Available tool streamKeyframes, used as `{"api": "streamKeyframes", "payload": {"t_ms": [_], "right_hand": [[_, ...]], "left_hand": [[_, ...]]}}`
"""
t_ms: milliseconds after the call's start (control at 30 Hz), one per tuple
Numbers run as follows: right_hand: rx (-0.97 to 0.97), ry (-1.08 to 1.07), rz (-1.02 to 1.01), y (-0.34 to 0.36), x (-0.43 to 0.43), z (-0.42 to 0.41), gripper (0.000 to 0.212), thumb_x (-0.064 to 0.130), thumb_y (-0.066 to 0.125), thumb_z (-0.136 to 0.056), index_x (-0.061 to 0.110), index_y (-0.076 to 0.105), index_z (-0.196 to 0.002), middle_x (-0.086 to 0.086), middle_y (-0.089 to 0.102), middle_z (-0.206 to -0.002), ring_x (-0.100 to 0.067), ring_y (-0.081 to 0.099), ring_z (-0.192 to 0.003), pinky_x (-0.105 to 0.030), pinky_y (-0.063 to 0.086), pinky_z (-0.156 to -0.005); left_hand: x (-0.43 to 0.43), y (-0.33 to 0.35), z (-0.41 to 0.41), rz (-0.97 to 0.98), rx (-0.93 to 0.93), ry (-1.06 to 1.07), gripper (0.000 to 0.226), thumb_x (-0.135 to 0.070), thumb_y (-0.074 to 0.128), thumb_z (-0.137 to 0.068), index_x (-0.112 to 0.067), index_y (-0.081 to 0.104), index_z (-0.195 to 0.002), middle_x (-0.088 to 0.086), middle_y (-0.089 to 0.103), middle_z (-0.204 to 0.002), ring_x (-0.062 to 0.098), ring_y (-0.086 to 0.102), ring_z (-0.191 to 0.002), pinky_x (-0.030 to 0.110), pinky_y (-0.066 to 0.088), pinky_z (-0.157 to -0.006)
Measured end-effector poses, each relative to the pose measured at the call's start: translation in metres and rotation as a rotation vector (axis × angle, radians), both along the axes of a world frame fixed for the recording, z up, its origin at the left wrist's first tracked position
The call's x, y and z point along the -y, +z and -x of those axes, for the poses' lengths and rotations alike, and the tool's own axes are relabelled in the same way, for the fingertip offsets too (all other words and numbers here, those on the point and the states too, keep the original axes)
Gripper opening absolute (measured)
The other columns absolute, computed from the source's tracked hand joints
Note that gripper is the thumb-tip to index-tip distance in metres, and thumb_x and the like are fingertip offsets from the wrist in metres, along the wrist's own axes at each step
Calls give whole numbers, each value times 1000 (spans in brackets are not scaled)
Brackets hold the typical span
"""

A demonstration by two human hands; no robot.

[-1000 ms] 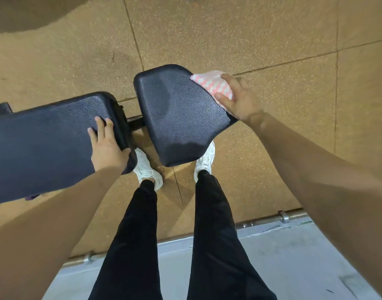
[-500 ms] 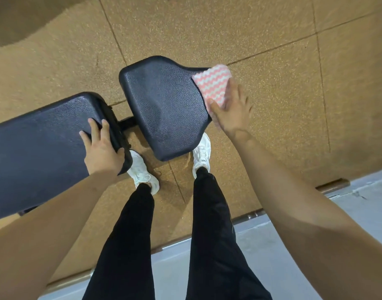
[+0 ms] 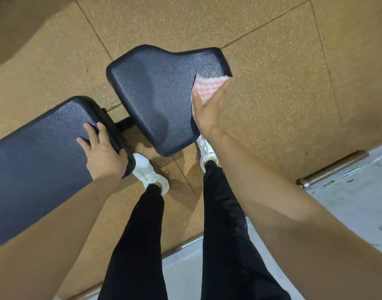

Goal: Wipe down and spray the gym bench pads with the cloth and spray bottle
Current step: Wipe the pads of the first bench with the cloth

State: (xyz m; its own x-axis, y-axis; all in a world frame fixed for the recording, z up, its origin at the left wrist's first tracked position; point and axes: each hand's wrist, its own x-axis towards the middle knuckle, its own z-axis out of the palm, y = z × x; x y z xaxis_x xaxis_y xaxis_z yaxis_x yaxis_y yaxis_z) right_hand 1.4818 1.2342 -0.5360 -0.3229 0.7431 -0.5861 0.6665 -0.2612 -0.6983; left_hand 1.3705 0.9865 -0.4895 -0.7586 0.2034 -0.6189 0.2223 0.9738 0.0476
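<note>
View: looking straight down from head height, with two bare forearms reaching in from the bottom corners.
Floor: a tan speckled floor [image 3: 272, 105] with thin seams fills the upper frame. A paler grey strip [image 3: 348, 202] runs across the lower right, with a metal bar [image 3: 333, 167] along its edge.
Legs: black trousers [image 3: 138, 245] rise from the bottom centre to two white shoes [image 3: 150, 172], each partly tucked under a pad.
Pads: a black seat pad [image 3: 155, 94] sits at upper centre. A long pad [image 3: 38, 161] stretches from the centre off the left edge. A dark frame bar [image 3: 124, 123] shows in the gap between them.
In the way: the right forearm [image 3: 272, 191] crosses up from the lower right and covers part of one shoe. The hand above it hides the lower part of the cloth.
Cloth: a pink and white zigzag cloth [image 3: 208, 87] lies against the seat pad's right edge, right of centre.
Right hand: the right hand [image 3: 207, 111] is open, fingers straight and together. It presses the cloth to the pad, with the thumb on the pad beside it.
Left hand: the left hand [image 3: 103, 152] lies palm down on the long pad's near corner. The fingers are fairly straight, the thumb is spread over the rounded end, and it holds nothing.
</note>
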Motion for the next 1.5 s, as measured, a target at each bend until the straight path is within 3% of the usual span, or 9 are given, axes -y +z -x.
{"api": "streamKeyframes", "payload": {"t_ms": [233, 433, 667, 800, 900, 1100, 1233, 1400, 1500], "right_hand": [[17, -58, 165, -6, 47, -23, 96, 31, 63, -100, 8, -7, -162, -11, 39, -158, -22, 40, -143, -23, 25, -117], [37, -122, 247, -3, 61, -34, 82, 32, 72, -94, 14, 25, -159, -6, 56, -145, -23, 53, -134, -43, 41, -117], [-84, -410, 820, 11, 77, -48, 35, 18, 62, -102, 3, 58, -133, -12, 69, -127, -30, 68, -112, -50, 60, -91], [-82, -418, 916, 19, 75, -48, 38, 21, 59, -103, 5, 56, -138, -15, 68, -132, -35, 66, -119, -45, 62, -76], [-9, -344, 903, 25, 76, -42, 44, 26, 60, -103, 3, 55, -139, -19, 67, -132, -39, 65, -121, -54, 58, -93], [74, -190, 953, 32, 59, -44, 33, 37, 61, -101, 11, 61, -123, -11, 69, -119, -30, 66, -110, -52, 50, -106], [192, -71, 857, 37, 38, -53, 26, 40, 60, -100, 14, 59, -94, -10, 59, -108, -28, 63, -95, -40, 59, -84], [170, -54, 730, 44, 21, -51, 29, 19, 66, -94, 6, 59, -119, -12, 68, -114, -29, 70, -104, -36, 61, -88], [198, -15, 616, 54, 21, -49, 44, 15, 72, -93, 9, 47, -130, -12, 71, -113, -29, 72, -107, -37, 61, -91]], "left_hand": [[0, 2, -1, 11, -13, -28, 88, -24, 66, -93, -19, 10, -160, 5, -5, -169, 45, 0, -152, 64, 50, -94], [2, 5, -2, 15, -23, -51, 87, -26, 65, -93, -21, 11, -160, 2, -6, -169, 44, 0, -153, 62, 54, -90], [8, 12, -31, -173, 4, 105, 75, -30, 68, -91, -20, 31, -156, 0, 11, -169, 33, 7, -155, 52, 43, -105], [-7, 26, -86, -444, 127, 424, 44, -39, 73, -84, -18, 65, -122, -2, 63, -122, 18, 55, -118, 29, 43, -101], [-28, 26, -118, -591, 386, 590, 48, -47, 81, -77, -23, 68, -117, -9, 69, -109, 7, 63, -105, 20, 47, -92], [-49, 4, -127, -574, 414, 693, 23, -43, 71, -75, -24, 61, -67, -12, 56, -59, 9, 53, -60, 29, 43, -61], [-42, -5, -117, -495, 344, 997, 24, -32, 73, -88, -9, 70, -93, -3, 66, -74, 20, 63, -76, 23, 45, -65], [-45, -16, -109, -356, 355, 1398, 65, -47, 82, -75, -11, 62, -125, 13, 68, -122, 31, 68, -109, 38, 57, -88], [-54, -9, -112, -441, 649, 1606, 56, -45, 75, -85, -21, 55, -131, 12, 57, -133, 16, 63, -90, 23, 59, -74]]}}
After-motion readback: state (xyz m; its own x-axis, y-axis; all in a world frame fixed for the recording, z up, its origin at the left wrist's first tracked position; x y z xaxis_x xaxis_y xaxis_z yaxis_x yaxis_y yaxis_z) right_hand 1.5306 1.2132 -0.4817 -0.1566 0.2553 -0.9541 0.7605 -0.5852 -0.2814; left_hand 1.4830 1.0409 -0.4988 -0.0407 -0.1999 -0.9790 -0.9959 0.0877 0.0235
